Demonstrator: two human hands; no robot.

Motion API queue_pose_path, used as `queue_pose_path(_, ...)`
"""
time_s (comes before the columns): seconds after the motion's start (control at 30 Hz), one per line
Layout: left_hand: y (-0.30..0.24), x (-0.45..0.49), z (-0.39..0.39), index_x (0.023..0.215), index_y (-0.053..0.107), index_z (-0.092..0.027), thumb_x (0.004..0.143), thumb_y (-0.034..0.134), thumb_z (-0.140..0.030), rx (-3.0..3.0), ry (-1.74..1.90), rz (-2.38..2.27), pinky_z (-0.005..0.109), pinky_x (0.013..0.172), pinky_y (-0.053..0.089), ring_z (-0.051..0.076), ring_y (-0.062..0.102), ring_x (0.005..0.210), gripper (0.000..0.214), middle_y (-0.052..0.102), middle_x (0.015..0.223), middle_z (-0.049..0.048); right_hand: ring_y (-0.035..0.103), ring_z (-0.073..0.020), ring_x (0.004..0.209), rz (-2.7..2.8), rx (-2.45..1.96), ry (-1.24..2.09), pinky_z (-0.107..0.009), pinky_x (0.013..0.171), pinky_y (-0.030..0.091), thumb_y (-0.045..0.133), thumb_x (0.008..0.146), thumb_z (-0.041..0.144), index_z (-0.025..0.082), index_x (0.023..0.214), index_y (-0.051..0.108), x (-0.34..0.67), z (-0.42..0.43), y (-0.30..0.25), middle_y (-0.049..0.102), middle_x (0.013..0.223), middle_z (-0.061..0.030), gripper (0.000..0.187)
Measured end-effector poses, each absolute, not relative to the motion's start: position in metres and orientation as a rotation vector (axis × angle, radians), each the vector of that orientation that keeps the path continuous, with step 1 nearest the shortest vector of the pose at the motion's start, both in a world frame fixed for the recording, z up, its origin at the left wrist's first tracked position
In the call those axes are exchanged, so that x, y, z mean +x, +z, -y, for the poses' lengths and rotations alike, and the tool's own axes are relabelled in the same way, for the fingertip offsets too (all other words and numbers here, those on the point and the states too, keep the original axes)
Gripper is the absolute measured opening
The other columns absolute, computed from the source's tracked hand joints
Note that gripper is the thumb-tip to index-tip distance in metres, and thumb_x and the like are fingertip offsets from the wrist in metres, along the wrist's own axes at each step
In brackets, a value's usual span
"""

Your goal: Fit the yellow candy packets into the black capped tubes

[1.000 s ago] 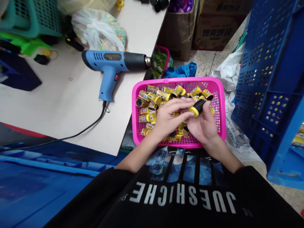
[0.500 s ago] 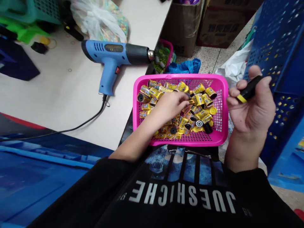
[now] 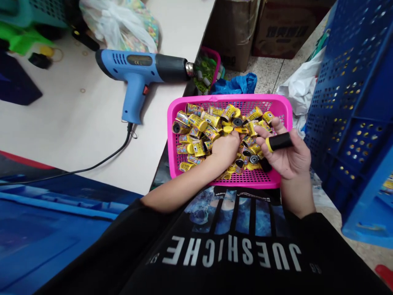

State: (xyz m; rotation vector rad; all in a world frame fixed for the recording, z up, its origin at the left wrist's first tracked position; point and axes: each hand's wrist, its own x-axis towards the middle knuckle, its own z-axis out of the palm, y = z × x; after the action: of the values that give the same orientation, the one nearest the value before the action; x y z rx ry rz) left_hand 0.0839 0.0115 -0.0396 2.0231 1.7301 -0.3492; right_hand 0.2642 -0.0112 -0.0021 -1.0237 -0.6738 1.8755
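A pink plastic basket [image 3: 172, 141] holds many small cylinders with yellow printed labels [image 3: 196, 123], some with yellow caps and some showing black ends. My left hand [image 3: 225, 148] is down among them, its fingers closed on a flat yellow-orange strip [image 3: 241, 130] that sticks out at the fingertips. Over the basket's right side, my right hand [image 3: 290, 157] is palm up. It grips a black cylinder with a yellow end [image 3: 278, 141] between thumb and fingers; this one shows no printed label.
A blue heat gun [image 3: 135, 71] lies on the white table [image 3: 104, 119] to the left, its nozzle towards the basket and its cord trailing left. Behind it sits a plastic bag of colourful pieces [image 3: 123, 26]. Blue perforated crates [image 3: 346, 90] stand at right, cardboard boxes [image 3: 279, 35] at the back.
My right hand has moved left and in over the basket with the black cylinder, which now points left. My left hand has drawn slightly towards me and closed its fingers.
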Motion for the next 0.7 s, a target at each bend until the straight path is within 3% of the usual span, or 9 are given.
queue_pose_path(0.1,-0.041,0.085,-0.018,0.117,0.069,-0.009,0.103,0.035,-0.014,2.033,-0.371,-1.707,0.043,0.082,0.06,0.034,0.078,0.098,0.037,0.077,0.102,0.0222,0.075,-0.0228,0.104,0.658,-0.976,1.765,-0.044,0.086,0.064,0.074,0.083,0.058,0.039,0.119,0.065,0.263,0.016,-0.002,0.073,0.131,-0.0001,0.041)
queue_pose_path(0.17,-0.038,0.08,-0.022,0.107,0.073,-0.01,0.102,0.042,-0.02,2.049,-0.341,-1.636,0.04,0.081,0.058,0.033,0.078,0.096,0.033,0.078,0.1,0.0204,0.075,-0.0196,0.101,0.628,-0.919,1.725,-0.038,0.081,0.064,0.077,0.081,0.047,0.04,0.116,0.066,0.264,0.018,-0.003,0.072,0.131,0.0036,0.037)
queue_pose_path(0.3,-0.028,0.059,-0.021,0.089,0.074,-0.015,0.095,0.058,-0.032,2.021,-0.132,-1.557,0.033,0.07,0.051,0.025,0.073,0.08,0.024,0.077,0.083,0.0112,0.069,-0.012,0.078,0.521,-0.872,1.703,-0.024,0.061,0.056,0.081,0.07,0.026,0.032,0.097,0.068,0.27,0.018,-0.002,0.07,0.086,0.0074,0.031)
queue_pose_path(0.37,-0.025,0.053,-0.02,0.095,0.073,-0.017,0.097,0.056,-0.033,2.104,0.046,-1.625,0.032,0.069,0.048,0.023,0.07,0.08,0.024,0.076,0.084,0.0086,0.061,-0.0097,0.064,0.464,-0.887,1.718,-0.02,0.05,0.047,0.08,0.068,0.027,0.028,0.09,0.067,0.273,0.018,-0.001,0.057,0.068,0.0081,0.025)
queue_pose_path(0.5,-0.032,0.056,-0.025,0.106,0.073,-0.016,0.096,0.061,-0.031,2.498,0.192,-1.548,0.035,0.076,0.047,0.028,0.065,0.103,0.021,0.073,0.108,0.0145,0.051,-0.0084,0.048,0.486,-0.977,1.633,-0.02,0.04,0.035,0.074,0.079,0.042,0.023,0.081,0.063,0.27,0.019,-0.003,0.046,0.056,0.0081,0.022)
queue_pose_path(0.6,-0.043,0.058,-0.035,0.102,0.074,-0.013,0.095,0.062,-0.026,2.582,0.089,-1.485,0.037,0.078,0.048,0.029,0.064,0.1,0.019,0.074,0.102,0.0158,0.046,-0.0069,0.041,0.529,-1.0,1.542,-0.02,0.039,0.032,0.074,0.082,0.044,0.022,0.077,0.06,0.263,0.018,-0.004,0.047,0.054,0.0081,0.026)
queue_pose_path(0.7,-0.045,0.054,-0.039,0.098,0.077,-0.014,0.1,0.056,-0.026,2.528,0.04,-1.472,0.038,0.083,0.049,0.027,0.067,0.096,0.024,0.076,0.096,0.0128,0.047,-0.0079,0.041,0.535,-1.009,1.561,-0.021,0.037,0.031,0.073,0.082,0.039,0.024,0.088,0.065,0.26,0.017,-0.005,0.054,0.056,0.0078,0.019)
